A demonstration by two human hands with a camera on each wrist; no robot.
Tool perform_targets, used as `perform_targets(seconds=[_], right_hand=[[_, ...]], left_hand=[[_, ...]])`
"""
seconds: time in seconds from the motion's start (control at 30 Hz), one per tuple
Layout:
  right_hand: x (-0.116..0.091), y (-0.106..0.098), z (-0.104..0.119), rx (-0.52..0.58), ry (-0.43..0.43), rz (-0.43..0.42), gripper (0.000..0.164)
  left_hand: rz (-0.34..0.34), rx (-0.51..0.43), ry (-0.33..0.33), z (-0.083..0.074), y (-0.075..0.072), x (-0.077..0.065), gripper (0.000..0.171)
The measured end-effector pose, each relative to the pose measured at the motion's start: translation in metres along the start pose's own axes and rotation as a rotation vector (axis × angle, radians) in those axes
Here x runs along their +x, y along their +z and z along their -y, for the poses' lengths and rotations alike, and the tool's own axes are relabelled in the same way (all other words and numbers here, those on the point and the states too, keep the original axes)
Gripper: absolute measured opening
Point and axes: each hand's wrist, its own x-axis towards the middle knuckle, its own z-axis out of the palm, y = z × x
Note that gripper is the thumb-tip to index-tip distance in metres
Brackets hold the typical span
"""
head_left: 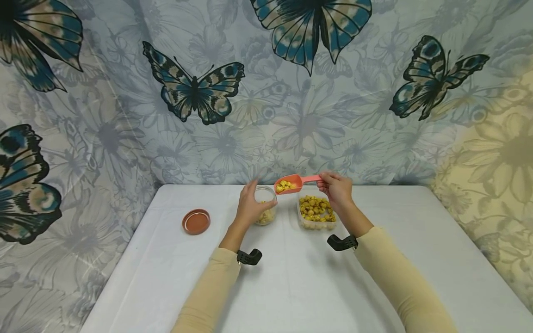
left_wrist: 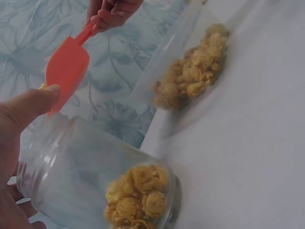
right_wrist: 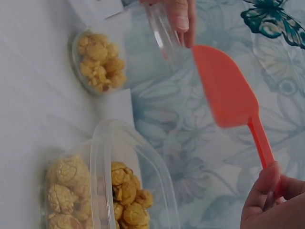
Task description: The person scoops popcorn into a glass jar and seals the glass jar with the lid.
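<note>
My right hand (head_left: 336, 187) pinches the handle of an orange-red scoop (head_left: 296, 181) loaded with yellow popcorn (head_left: 285, 186). The scoop's front end is at the mouth of a clear glass jar (left_wrist: 90, 157), raised slightly above its rim. Thumb and fingers of my left hand (head_left: 250, 204) are spread round the jar's neck and hold it upright on the table. Popcorn pieces (left_wrist: 138, 195) lie at the bottom of the jar. Right of the jar stands a clear plastic container (head_left: 317, 225) with more popcorn (head_left: 314, 206), below my right hand.
A brown round lid (head_left: 196, 222) lies on the table left of the jar. The white-covered table (head_left: 287, 282) meets a butterfly-patterned cloth backdrop (head_left: 300, 134) at its far edge. Black wrist devices (head_left: 250, 257) sit on both forearms.
</note>
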Motion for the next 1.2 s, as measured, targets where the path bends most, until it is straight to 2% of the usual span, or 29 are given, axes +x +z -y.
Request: perform_targets(seconds=[0.2,0.43,0.57,0.73,0.9,1.1,1.2], right_hand=[[-0.001,0.002,-0.003,-0.022,0.004,-0.003,0.03],[0.0,0.003,-0.003,0.008,-0.001,0.005,0.013],[0.001,0.004,-0.004,0.014,0.0,0.01,0.013],[-0.002,0.006,-0.003,0.002,-0.009,0.009,0.015],[-0.004,0.008,-0.003,-0.02,-0.026,-0.001,0.014],[-0.006,0.01,-0.003,-0.03,-0.035,-0.005,0.032],[-0.006,0.012,-0.002,-0.021,-0.036,-0.006,0.034]], left_hand=[[-0.012,-0.003,-0.013,0.007,0.001,-0.002,0.097],[-0.019,-0.061,-0.04,0.011,0.002,-0.003,0.103],[-0.005,-0.065,-0.052,0.015,0.002,-0.002,0.103],[0.008,-0.09,-0.023,0.024,0.003,-0.001,0.102],[0.014,-0.137,0.016,0.03,0.005,-0.003,0.094],[0.006,-0.173,-0.016,0.033,0.007,-0.007,0.092],[0.002,-0.179,-0.037,0.034,0.007,-0.01,0.094]])
